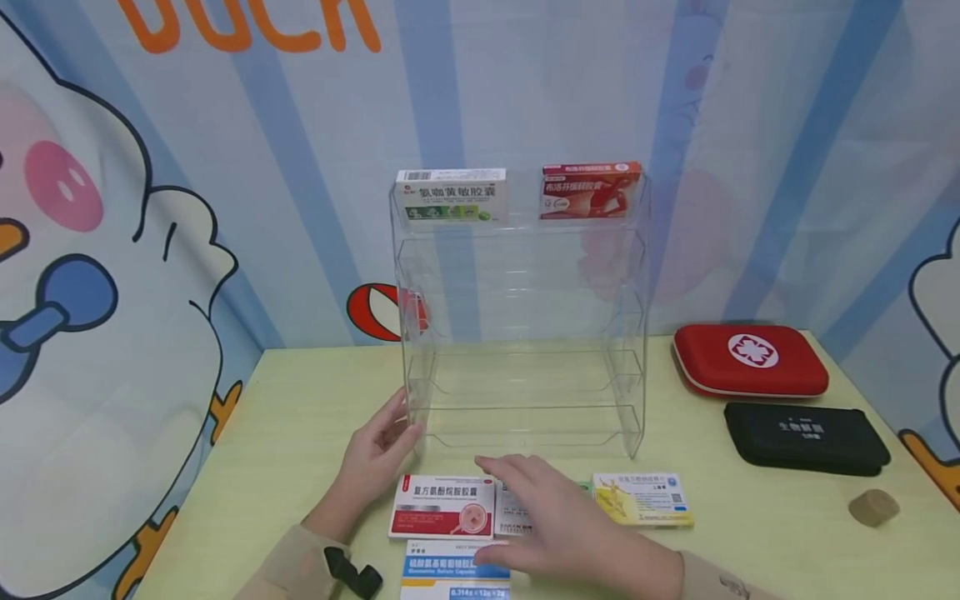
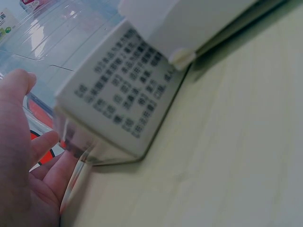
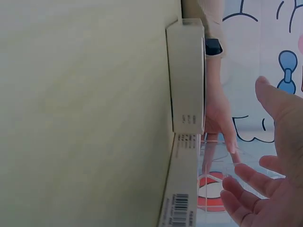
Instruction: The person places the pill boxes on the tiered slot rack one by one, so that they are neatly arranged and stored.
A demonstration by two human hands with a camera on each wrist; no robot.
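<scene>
A clear tiered display rack (image 1: 525,421) stands on the table. My left hand (image 1: 375,454) touches its left side, thumb toward the front and fingers partly hidden by the panel; the left wrist view shows thumb and fingers spread apart. Above the medicine boxes hovers my right hand (image 1: 558,525), fingers extended and holding nothing. Near it lie a red-and-white box (image 1: 442,508), a white box with green (image 1: 512,518) largely covered by the hand, a yellow-and-white box (image 1: 645,500) and a blue-and-white box (image 1: 442,560). On the rack's top tier sit a white-and-green box (image 1: 452,196) and a red box (image 1: 590,192).
To the rack's right lie a red first-aid case (image 1: 750,362), a black pouch (image 1: 806,437) and a small brown cylindrical object (image 1: 873,507). Behind the table (image 1: 300,417) hangs a blue striped cartoon backdrop (image 1: 525,100).
</scene>
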